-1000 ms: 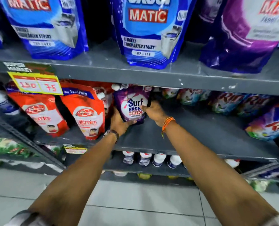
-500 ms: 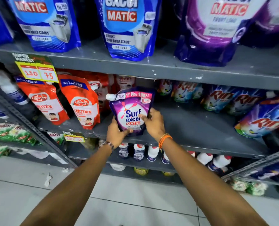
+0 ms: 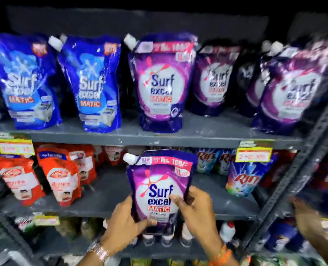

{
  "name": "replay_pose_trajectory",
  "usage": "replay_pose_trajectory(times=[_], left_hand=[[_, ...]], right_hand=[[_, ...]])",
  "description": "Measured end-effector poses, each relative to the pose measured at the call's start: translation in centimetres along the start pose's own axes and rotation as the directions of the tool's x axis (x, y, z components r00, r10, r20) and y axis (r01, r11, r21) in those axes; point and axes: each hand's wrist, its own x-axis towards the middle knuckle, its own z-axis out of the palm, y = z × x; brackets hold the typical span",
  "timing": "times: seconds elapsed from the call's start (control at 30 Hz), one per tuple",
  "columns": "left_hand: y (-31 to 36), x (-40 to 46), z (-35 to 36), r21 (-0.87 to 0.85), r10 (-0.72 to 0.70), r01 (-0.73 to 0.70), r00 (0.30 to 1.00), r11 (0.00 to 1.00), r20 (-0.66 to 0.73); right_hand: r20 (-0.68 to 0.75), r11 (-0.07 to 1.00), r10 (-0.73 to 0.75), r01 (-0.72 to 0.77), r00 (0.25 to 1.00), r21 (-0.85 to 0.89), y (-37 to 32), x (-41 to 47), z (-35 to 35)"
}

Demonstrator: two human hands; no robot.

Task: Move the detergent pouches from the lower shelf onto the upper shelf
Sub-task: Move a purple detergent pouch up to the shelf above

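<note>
Shelves (image 3: 159, 138) of grey metal, pouch-crowded — fingers (image 3: 175, 198) of both hands pinching purple pouch (image 3: 159, 181) before lower shelf (image 3: 105, 200).

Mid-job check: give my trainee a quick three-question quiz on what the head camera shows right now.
1. True or false: both hands hold the purple Surf Excel pouch.
2. Which colour are the two leftmost pouches on the upper shelf? A red, B blue, C green.
3. Fill in: the held pouch's white spout sits at its top ____ corner in the picture.

Key:
1. True: left hand and right hand grip its lower part.
2. B, the blue pouches.
3. Left.
</note>
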Motion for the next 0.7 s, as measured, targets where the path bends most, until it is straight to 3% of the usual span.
replay_pose_trajectory(times=[0.23,0.43,0.7], left_hand=[[16.0,2.2,2.3,-0.070,0.270,-0.269,0.963,0.961,0.007],[27.7,9.3,3.6,-0.031,0.428,-0.432,0.899,0.901,-0.090],[31.5,16.9,7.2,-0.006,0.320,-0.323,0.938,0.946,-0.132]], right_hand=[[-0.205,0.963,-0.246,0.264,0.947,0.062,-9.3,2.8,-11.5],[-0.346,0.895,-0.368,0.429,0.863,0.119,-16.8,9.8,-19.0],[-0.367,0.927,-0.323,0.370,0.873,0.064,-16.4,17.9,-22.0]])
